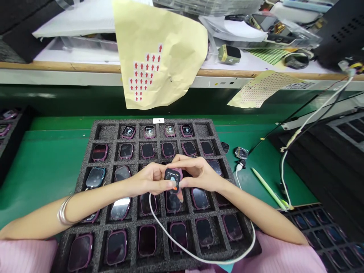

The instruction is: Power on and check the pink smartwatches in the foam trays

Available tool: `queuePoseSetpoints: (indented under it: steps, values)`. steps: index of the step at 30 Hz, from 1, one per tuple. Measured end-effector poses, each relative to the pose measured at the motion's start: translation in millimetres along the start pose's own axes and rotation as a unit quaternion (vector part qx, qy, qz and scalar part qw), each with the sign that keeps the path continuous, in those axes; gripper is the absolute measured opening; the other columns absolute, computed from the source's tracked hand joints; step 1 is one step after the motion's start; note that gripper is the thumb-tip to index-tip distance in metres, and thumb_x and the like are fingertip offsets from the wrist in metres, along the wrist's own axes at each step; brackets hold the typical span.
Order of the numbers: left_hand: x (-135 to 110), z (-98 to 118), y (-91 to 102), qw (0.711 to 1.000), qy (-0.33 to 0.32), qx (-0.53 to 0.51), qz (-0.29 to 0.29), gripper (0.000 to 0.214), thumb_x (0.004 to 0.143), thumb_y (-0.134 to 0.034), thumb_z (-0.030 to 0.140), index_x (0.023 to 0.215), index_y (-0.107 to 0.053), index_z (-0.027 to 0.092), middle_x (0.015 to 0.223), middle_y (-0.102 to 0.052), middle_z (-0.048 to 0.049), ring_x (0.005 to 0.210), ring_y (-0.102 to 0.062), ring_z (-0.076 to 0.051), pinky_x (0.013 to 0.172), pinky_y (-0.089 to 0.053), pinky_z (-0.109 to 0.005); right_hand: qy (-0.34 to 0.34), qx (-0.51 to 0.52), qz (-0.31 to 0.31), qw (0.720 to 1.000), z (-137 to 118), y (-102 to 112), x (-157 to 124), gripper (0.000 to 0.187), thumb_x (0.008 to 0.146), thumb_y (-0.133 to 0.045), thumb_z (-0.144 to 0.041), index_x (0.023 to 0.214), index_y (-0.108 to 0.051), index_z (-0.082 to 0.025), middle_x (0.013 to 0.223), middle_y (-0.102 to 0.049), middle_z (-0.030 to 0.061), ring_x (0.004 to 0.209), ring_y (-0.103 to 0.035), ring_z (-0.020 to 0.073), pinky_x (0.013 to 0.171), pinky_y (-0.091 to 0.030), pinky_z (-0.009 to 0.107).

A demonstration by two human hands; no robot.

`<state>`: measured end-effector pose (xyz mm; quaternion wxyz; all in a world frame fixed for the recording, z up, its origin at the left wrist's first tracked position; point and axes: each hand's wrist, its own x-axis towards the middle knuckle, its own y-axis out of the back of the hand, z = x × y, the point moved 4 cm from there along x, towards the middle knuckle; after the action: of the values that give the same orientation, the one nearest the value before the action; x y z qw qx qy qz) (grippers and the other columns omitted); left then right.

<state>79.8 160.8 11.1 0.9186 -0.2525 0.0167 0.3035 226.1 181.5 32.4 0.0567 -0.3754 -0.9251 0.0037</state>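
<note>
Both hands meet over the middle of a black foam tray full of pink-cased smartwatch bodies. My left hand and my right hand together grip one pink smartwatch, whose screen is lit and faces me. The left thumb presses on its lower screen edge. A white cable loops from under the watch down over the tray and back up to the right. Silver bangles sit on my left wrist.
A green pen and a small round part lie on the green mat right of the tray. Yellow sheets with red arrow stickers hang from the shelf behind. More watch trays sit at far left and lower right.
</note>
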Motion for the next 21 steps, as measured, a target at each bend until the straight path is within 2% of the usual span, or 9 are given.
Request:
queuePoseSetpoints:
  steps: [6,8,10,12,13,15,17,19,21]
  values:
    - [2.8,0.3,9.2,0.988,-0.027,0.07,0.132,0.032,0.084,-0.062,0.039,0.097,-0.058,0.01,0.059,-0.051,0.003,0.044,-0.031,-0.005,0.04,-0.025,-0.018,0.047,-0.205,0.048,0.977,-3.2,6.6,-1.7,0.049,0.084,-0.068,-0.031,0.13,-0.051,-0.021,0.101,-0.055,0.0075,0.091,-0.054,0.0194,0.082,-0.048,0.037]
    - [4.1,-1.2,10.7,0.982,-0.033,0.101,0.153,0.032,0.085,-0.06,0.037,0.104,-0.057,0.012,0.071,-0.055,0.0001,0.055,-0.044,-0.008,0.049,-0.036,-0.02,0.072,-0.319,0.06,0.943,-5.3,1.4,-2.8,0.054,0.081,-0.07,-0.035,0.129,-0.05,-0.019,0.104,-0.055,0.0094,0.092,-0.055,0.0218,0.081,-0.049,0.039]
    - [5.2,-2.5,9.9,0.978,-0.044,0.131,0.155,0.032,0.086,-0.059,0.035,0.11,-0.055,0.014,0.086,-0.059,-0.003,0.076,-0.053,-0.013,0.065,-0.045,-0.023,0.087,-0.445,0.056,0.889,-8.5,-5.4,-3.5,0.049,0.084,-0.066,-0.035,0.126,-0.052,-0.016,0.106,-0.057,0.0125,0.095,-0.055,0.0254,0.08,-0.048,0.041]
    - [5.9,-4.6,7.9,0.978,-0.047,0.142,0.142,0.041,0.083,-0.063,0.035,0.118,-0.051,0.017,0.101,-0.058,-0.0048,0.09,-0.053,-0.017,0.076,-0.046,-0.027,0.094,-0.525,0.04,0.845,-14.5,-7.1,-3.6,0.039,0.087,-0.061,-0.033,0.121,-0.054,-0.015,0.106,-0.059,0.0135,0.096,-0.056,0.0267,0.081,-0.046,0.043]
    - [5.9,-6.3,7.2,0.98,-0.041,0.14,0.133,0.047,0.081,-0.065,0.035,0.122,-0.048,0.018,0.105,-0.057,-0.0052,0.09,-0.053,-0.017,0.077,-0.046,-0.028,0.096,-0.538,0.033,0.837,-18.8,-3.5,-3.5,0.037,0.087,-0.061,-0.033,0.119,-0.055,-0.015,0.106,-0.06,0.0129,0.096,-0.056,0.0265,0.082,-0.046,0.043]
    - [5.6,-10.2,6.8,0.984,-0.023,0.128,0.119,0.053,0.079,-0.068,0.036,0.124,-0.046,0.019,0.103,-0.057,-0.0051,0.083,-0.054,-0.016,0.071,-0.047,-0.027,0.097,-0.529,0.046,0.842,-28.7,16.3,-3.8,0.039,0.085,-0.065,-0.034,0.117,-0.054,-0.017,0.106,-0.061,0.0106,0.098,-0.056,0.026,0.086,-0.045,0.042]
    - [4.8,-13.3,7.8,0.985,-0.011,0.125,0.116,0.051,0.078,-0.068,0.038,0.12,-0.048,0.017,0.094,-0.058,-0.0041,0.079,-0.055,-0.015,0.068,-0.047,-0.026,0.084,-0.524,0.111,0.84,-36.2,52.3,-6.0,0.038,0.083,-0.067,-0.035,0.116,-0.055,-0.02,0.107,-0.06,0.0091,0.101,-0.055,0.0258,0.089,-0.044,0.041]
    - [4.4,-15.2,8.5,0.985,-0.009,0.124,0.116,0.05,0.079,-0.068,0.039,0.118,-0.049,0.016,0.087,-0.058,-0.0032,0.081,-0.055,-0.017,0.07,-0.048,-0.027,0.053,-0.544,0.186,0.817,-35.6,94.3,-10.6,0.037,0.083,-0.067,-0.036,0.114,-0.056,-0.02,0.108,-0.057,0.0096,0.103,-0.054,0.0263,0.091,-0.043,0.042]
    - [4.4,-16.6,8.3,0.986,-0.009,0.123,0.115,0.051,0.079,-0.067,0.039,0.12,-0.048,0.016,0.085,-0.059,-0.0029,0.084,-0.056,-0.018,0.072,-0.048,-0.028,0.015,-0.567,0.196,0.8,-25.9,127.5,-14.3,0.037,0.083,-0.067,-0.037,0.112,-0.059,-0.017,0.104,-0.056,0.0102,0.1,-0.054,0.0266,0.09,-0.045,0.042]
